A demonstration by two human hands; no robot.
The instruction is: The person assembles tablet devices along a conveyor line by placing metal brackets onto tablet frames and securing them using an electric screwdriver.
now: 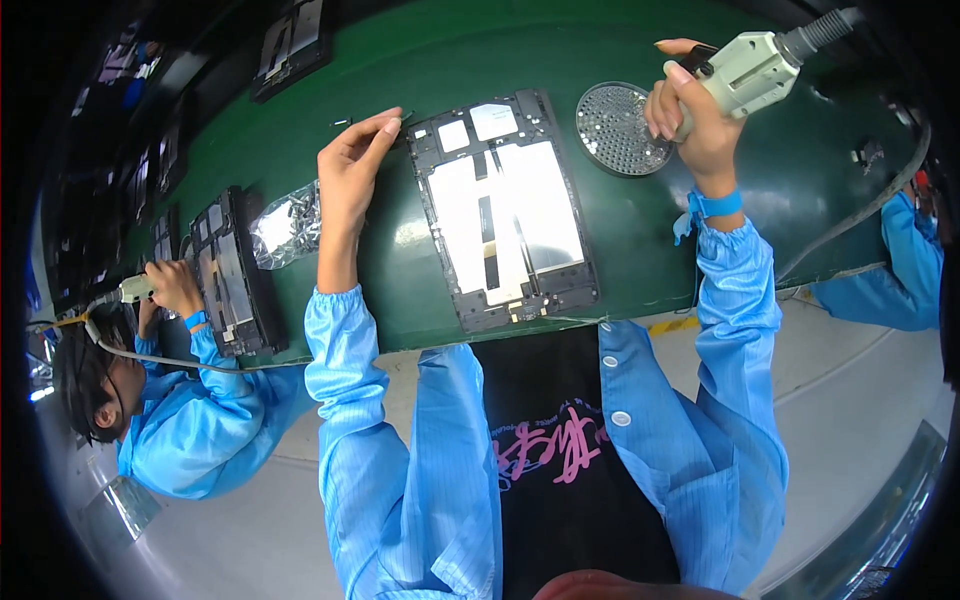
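An opened tablet [553,210] with a black frame and bright silver battery cells lies before me on the green bench. At its far left corner my left hand [355,165] is closed in a pinch; a small dark piece shows at the fingertips, too small to name. My right hand [703,125] is wrapped round a pale green electric screwdriver [750,75] with a grey cable sleeve. The screwdriver's tip is hidden by the hand. Below that hand sits a round screw tray [612,128] full of small holes, just right of the tablet.
A clear plastic bag of screws [290,228] lies left of my left forearm. Further left a co-worker [200,430] in blue holds a similar screwdriver over other opened tablets [228,270]. Another tablet [292,45] lies at the far left. A grey cable [860,215] curves along the right side.
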